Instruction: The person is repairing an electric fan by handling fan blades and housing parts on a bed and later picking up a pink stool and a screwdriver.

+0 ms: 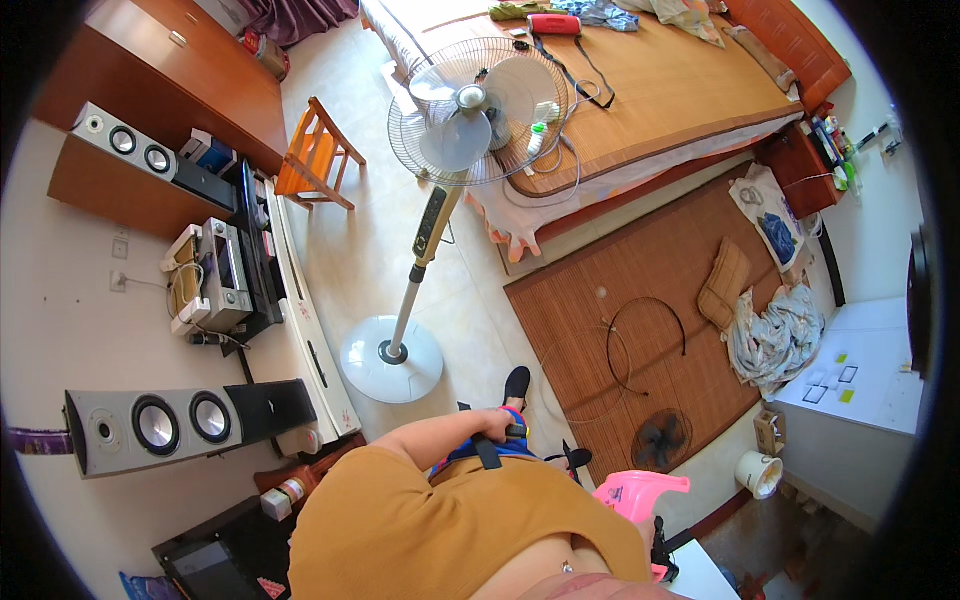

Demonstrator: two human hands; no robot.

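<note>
My left hand (496, 425) is at my waist, its fingers curled against a small dark object I cannot make out; a black strap (485, 450) hangs beside it. At lower right, part of my right hand (634, 530) shows beside a pink plastic piece (640, 490), perhaps a chair back, and a black strap; its fingers are hidden. Ahead of me, and touched by neither hand, a pedestal fan (434, 215) stands on a round white base (392, 360). Its pale blades show within the wire guard.
A bed with a woven mat (650, 100) fills the back right. On the floor mat (560, 330) lie a dark hoop (684, 335), dark fan blades (660, 438), a pillow (724, 283) and crumpled cloth (775, 340). Speakers (160, 430) line the left; a wooden chair (310, 160) stands beyond.
</note>
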